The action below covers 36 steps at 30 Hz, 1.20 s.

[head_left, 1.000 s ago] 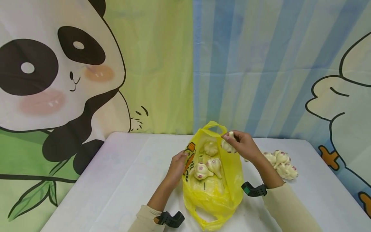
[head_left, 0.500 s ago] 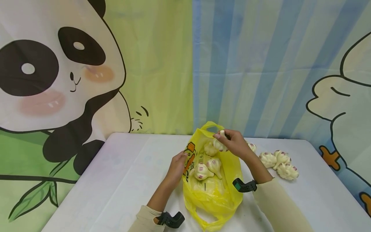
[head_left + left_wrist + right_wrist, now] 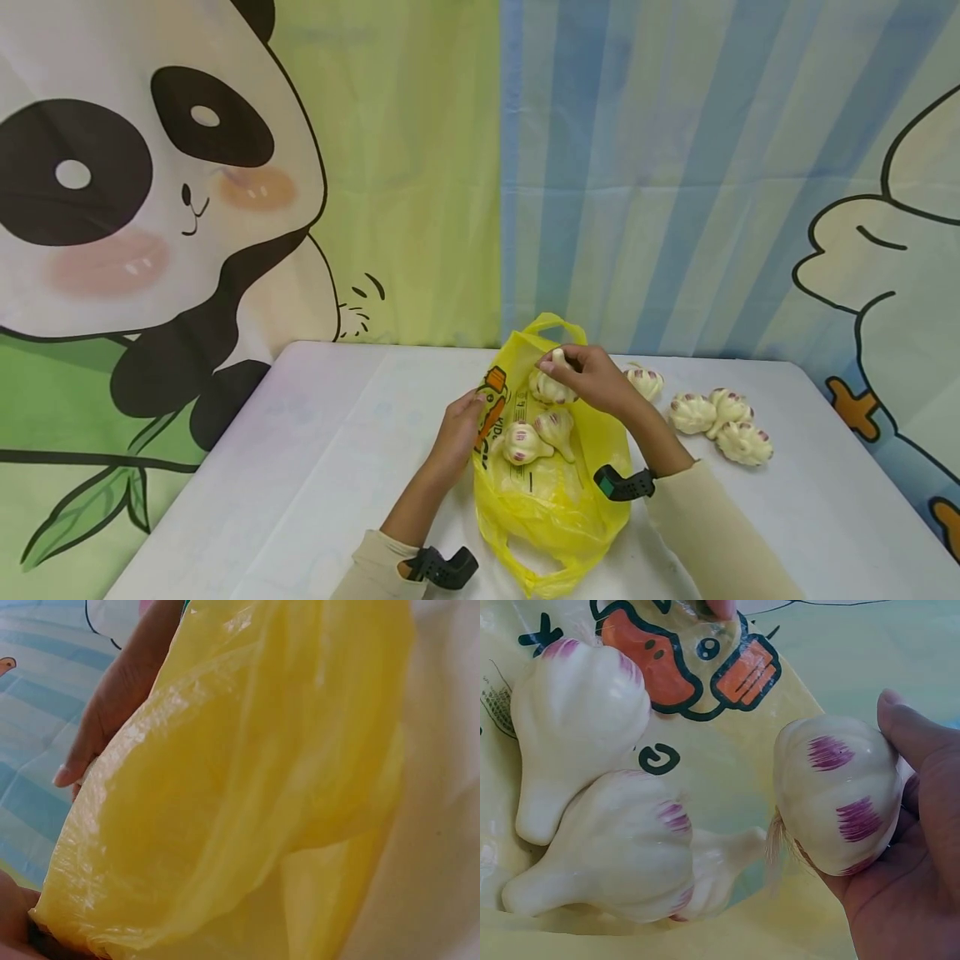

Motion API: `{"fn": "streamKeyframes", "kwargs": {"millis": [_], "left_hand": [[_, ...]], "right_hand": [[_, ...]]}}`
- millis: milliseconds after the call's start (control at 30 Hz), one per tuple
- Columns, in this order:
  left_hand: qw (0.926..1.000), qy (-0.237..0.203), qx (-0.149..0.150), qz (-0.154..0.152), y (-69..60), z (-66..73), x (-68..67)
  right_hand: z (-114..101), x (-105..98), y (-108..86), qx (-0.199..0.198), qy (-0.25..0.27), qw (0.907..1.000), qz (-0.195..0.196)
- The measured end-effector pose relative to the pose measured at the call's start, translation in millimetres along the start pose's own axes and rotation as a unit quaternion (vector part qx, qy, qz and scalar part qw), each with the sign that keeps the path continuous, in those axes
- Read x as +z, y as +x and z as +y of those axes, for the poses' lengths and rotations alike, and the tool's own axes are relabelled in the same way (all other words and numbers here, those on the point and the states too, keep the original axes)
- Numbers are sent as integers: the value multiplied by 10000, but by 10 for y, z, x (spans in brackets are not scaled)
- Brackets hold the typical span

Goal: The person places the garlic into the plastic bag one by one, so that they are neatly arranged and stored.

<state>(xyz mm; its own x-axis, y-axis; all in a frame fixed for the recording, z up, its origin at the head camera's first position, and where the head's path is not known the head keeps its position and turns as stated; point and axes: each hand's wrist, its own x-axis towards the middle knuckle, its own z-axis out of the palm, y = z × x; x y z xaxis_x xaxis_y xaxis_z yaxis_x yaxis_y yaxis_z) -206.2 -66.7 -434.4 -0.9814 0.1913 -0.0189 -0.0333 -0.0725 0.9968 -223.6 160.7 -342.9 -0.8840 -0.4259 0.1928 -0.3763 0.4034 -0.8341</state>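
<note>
Lying on the white tabletop (image 3: 315, 450), the yellow bag (image 3: 551, 529) is pinched at its left edge by the left hand (image 3: 454, 429). A garlic bulb (image 3: 550, 388) is pinched between the thumb and fingers of the right hand (image 3: 602, 383), stem upward, at the bag's opening. Inside the bag, three bulbs (image 3: 581, 727) are seen together. To the right, four further bulbs (image 3: 729, 408) are placed on the tabletop.

White table (image 3: 300, 483) across lower frame. Yellow plastic bag (image 3: 547, 521), lower centre. Three garlic bulbs (image 3: 727, 410) clustered, centre right; another bulb (image 3: 647, 383) just left.
</note>
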Motion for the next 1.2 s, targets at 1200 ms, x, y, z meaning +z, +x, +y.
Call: {"fn": "streamKeyframes", "kwargs": {"millis": [1200], "left_hand": [[9998,-156,46,-72,-2,-2,4]], "right_hand": [[257,48,-14,-423,500,9972,354]]}}
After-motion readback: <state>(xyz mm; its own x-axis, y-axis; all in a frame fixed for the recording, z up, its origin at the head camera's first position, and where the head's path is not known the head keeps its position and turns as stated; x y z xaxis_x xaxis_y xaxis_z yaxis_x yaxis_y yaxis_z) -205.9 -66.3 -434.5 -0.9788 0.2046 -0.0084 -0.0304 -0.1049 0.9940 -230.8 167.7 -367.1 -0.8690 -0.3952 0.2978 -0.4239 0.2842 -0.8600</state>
